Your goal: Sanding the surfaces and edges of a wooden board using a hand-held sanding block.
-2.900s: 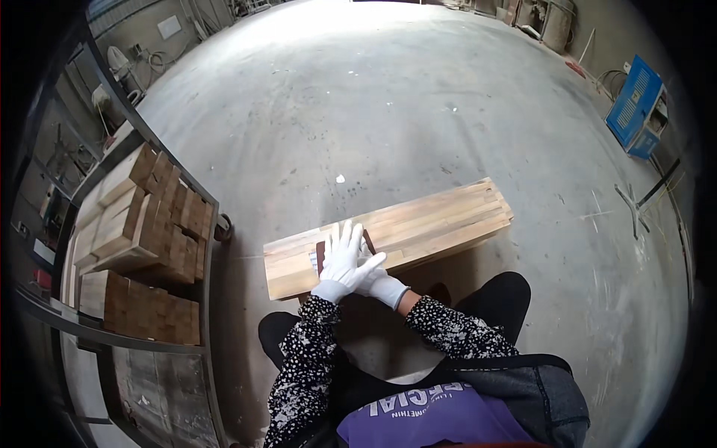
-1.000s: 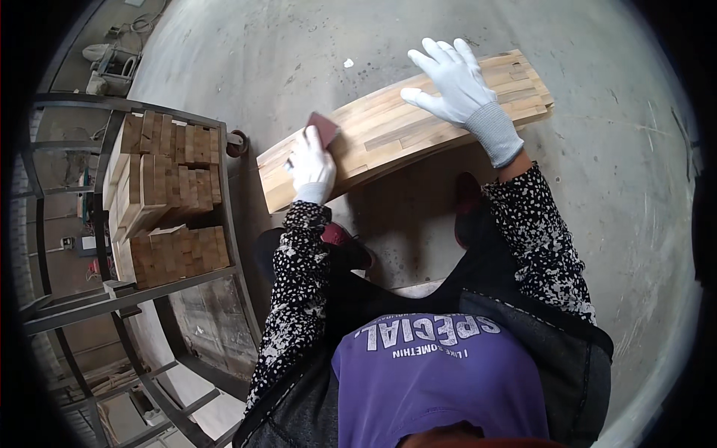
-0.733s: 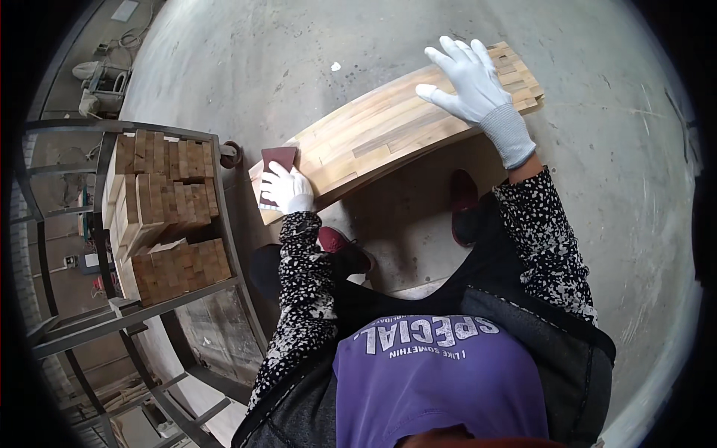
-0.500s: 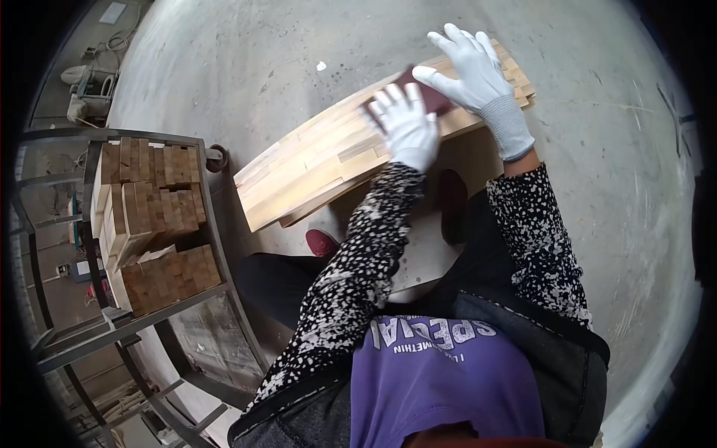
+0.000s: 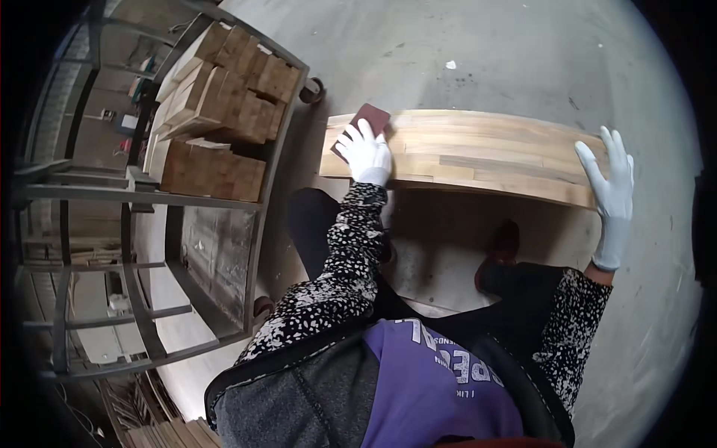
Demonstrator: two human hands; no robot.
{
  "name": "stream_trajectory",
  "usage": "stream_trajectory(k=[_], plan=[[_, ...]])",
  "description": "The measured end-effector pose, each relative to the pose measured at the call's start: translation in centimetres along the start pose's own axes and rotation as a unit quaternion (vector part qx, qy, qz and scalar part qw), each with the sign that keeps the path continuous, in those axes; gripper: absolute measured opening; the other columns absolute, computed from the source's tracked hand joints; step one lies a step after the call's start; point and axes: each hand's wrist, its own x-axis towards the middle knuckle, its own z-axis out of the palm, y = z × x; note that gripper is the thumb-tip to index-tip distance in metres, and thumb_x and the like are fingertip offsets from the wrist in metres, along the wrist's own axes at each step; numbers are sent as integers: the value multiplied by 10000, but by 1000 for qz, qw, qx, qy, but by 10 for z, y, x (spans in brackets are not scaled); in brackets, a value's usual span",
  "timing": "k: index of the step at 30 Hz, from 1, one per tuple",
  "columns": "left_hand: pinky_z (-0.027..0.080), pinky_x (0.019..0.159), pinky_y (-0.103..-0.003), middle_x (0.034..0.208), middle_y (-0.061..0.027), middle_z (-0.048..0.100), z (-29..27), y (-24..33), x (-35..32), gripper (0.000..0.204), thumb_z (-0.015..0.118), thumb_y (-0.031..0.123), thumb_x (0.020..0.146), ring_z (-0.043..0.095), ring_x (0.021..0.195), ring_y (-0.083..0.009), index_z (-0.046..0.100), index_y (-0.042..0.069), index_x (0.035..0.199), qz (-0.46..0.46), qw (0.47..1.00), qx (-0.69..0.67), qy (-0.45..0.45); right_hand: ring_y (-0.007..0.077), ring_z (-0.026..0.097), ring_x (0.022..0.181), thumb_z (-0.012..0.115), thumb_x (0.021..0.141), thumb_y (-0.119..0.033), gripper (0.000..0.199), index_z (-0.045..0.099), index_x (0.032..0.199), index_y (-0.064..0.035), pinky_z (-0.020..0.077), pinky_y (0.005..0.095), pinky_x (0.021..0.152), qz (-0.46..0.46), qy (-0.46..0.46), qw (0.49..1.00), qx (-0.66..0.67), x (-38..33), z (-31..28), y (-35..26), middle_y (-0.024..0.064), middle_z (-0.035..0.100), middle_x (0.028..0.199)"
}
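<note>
Pressing the red sanding pad (image 5: 361, 128) on the wood board (image 5: 478, 153), your left hand (image 5: 366, 153) sits near the cart (image 5: 224, 216) of blocks (image 5: 224, 112); right hand (image 5: 611, 190) fingers spread flat.

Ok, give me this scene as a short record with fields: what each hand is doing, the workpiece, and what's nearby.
Left hand: white-gloved left hand presses a dark red sanding sheet onto the board's left end
Right hand: white-gloved right hand lies flat, fingers spread, on the board's right end
Workpiece: long board of glued wood strips, lying across in front of the person
Nearby: wheeled metal rack on the left, stacked with wooden blocks
Floor: grey concrete
</note>
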Motion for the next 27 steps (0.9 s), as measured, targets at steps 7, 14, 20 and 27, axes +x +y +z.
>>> stream_trajectory(k=[7,14,20,27], plan=[[41,1139,-607,1497,-288,224,-19,195,-44,705,518,402,897,105,1409,-489,302,19,1448,223,952,-207,-46,366,423,1282,651,854,-442,632,515,1335,-56,307,440,1084,31,-18,999,11,2,4,-2,188,452,1414],[88,1153,-575,1498,-303,222,-40,331,-116,701,529,368,884,122,1406,-498,321,-5,1439,224,727,-622,-184,358,429,1286,651,864,-429,642,497,1345,-33,325,416,1078,33,-61,997,32,7,4,1,209,452,1409],[122,1135,-590,1440,-294,332,-16,162,-65,608,552,347,865,239,1368,-497,428,15,1359,319,901,-295,-9,358,427,1287,650,860,-450,653,502,1345,-38,331,421,1073,38,-63,997,27,7,5,-3,207,448,1415],[338,915,-531,1089,-197,472,-18,-55,-48,410,573,299,864,449,1009,-394,489,51,1179,49,999,16,12,386,475,1196,660,832,-465,640,552,1289,-30,370,429,1020,2,-29,999,30,5,4,-6,203,507,1343]])
